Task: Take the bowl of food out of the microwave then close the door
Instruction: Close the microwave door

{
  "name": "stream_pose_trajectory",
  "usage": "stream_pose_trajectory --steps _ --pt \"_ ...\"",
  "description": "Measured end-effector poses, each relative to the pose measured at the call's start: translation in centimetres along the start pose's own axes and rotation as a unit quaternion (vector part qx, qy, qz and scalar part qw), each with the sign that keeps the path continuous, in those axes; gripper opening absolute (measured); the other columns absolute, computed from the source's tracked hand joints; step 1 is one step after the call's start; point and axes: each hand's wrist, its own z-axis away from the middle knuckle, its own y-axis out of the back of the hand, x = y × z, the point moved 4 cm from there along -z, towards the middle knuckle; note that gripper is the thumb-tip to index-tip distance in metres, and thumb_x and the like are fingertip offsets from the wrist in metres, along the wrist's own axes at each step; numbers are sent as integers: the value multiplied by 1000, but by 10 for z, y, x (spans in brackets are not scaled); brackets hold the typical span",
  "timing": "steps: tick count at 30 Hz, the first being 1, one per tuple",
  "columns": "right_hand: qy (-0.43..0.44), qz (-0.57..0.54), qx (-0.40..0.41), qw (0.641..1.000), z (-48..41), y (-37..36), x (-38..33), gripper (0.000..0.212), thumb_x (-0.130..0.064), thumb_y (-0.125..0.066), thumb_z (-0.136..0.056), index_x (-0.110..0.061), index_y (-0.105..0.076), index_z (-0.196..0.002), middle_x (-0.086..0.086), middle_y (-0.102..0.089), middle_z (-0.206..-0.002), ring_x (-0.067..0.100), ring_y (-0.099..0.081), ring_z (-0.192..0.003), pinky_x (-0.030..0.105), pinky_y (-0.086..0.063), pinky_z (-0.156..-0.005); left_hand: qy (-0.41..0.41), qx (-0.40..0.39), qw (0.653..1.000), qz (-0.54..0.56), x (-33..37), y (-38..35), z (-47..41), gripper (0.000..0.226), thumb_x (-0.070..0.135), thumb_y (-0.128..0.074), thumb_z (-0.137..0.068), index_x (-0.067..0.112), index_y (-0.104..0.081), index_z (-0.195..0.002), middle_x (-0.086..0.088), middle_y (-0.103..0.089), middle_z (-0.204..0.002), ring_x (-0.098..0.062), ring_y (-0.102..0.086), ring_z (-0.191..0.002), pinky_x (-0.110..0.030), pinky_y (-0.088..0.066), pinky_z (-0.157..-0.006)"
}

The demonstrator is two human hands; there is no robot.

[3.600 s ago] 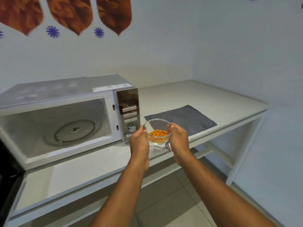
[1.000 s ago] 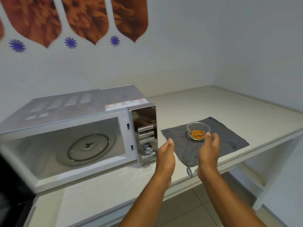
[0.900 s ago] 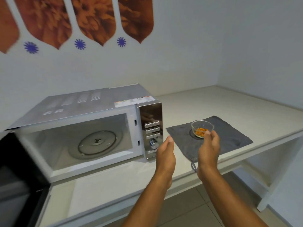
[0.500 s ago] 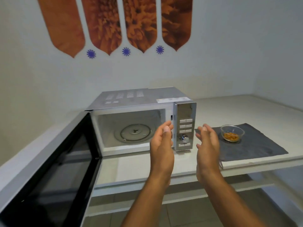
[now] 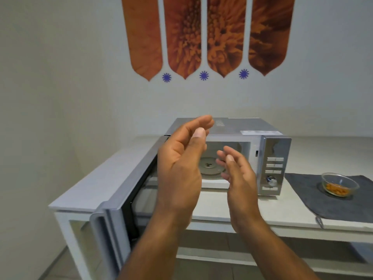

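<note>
- Your left hand and right hand are hovering open and empty before the microwave.
- The bowl is sitting on the grey cloth, well apart.
- The door is standing open; it likely swings stiffly, so you are pushing near its handle edge.

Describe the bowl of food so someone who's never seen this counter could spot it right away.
Start at the silver microwave on the white counter and look to its right, where a dark grey cloth lies flat. The bowl sits on it: small, clear glass, holding orange pieces, the only dish there.
</note>
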Motion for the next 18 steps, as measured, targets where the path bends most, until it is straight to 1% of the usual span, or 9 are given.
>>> stream_pose_trajectory --steps 3,6,8,11,13,15,18 --pt "18 -14 -44 999 13 -29 -8 27 -32 -50 -108 -33 -64 -131 -16 -73 -125 -1 -66 -119 18 -52 -94 -13 4 999 -34 17 23 -1 32 29 -53 -106 26 -74 -129 12 -79 -128 -8 -70 -127 -38 -56 -111" --pt "42 -15 -79 996 24 -54 -17 28 -34 -54 -105 -27 -66 -128 -13 -75 -123 4 -67 -119 20 -53 -97 -24 10 998 -60 33 45 -3 30 23 -54 -108 21 -75 -129 8 -80 -127 -10 -71 -125 -40 -57 -110" --pt "60 -15 -106 992 32 -70 -22 28 -32 -54 -102 -23 -70 -123 -11 -76 -118 8 -69 -116 20 -53 -97 -36 16 996 -86 45 61 -8 29 20 -53 -110 20 -75 -128 7 -80 -126 -10 -72 -123 -40 -58 -109" --pt "81 11 -144 986 46 -90 -27 27 -32 -54 -101 -22 -73 -116 -10 -77 -111 8 -69 -113 18 -52 -93 -42 12 991 -129 56 82 -17 30 24 -51 -111 20 -76 -127 8 -80 -125 -12 -73 -122 -40 -60 -105" --pt "92 40 -168 981 55 -102 -27 30 -34 -52 -101 -21 -74 -117 -11 -77 -112 6 -69 -113 17 -53 -93 -28 -2 986 -162 56 94 -25 31 28 -50 -111 21 -76 -127 9 -80 -125 -11 -73 -121 -37 -61 -102" --pt "111 73 -200 971 65 -113 -29 33 -33 -51 -102 -20 -75 -120 -10 -76 -116 4 -67 -115 19 -53 -96 -9 -17 980 -198 50 107 -33 32 31 -50 -111 22 -76 -126 10 -80 -124 -11 -73 -120 -35 -61 -101" --pt "158 134 -249 946 78 -125 -30 35 -28 -49 -105 -17 -74 -125 -8 -75 -122 0 -65 -118 19 -52 -99 37 -24 972 -233 32 127 -47 31 31 -51 -111 22 -79 -121 10 -81 -121 -10 -74 -116 -38 -58 -101"
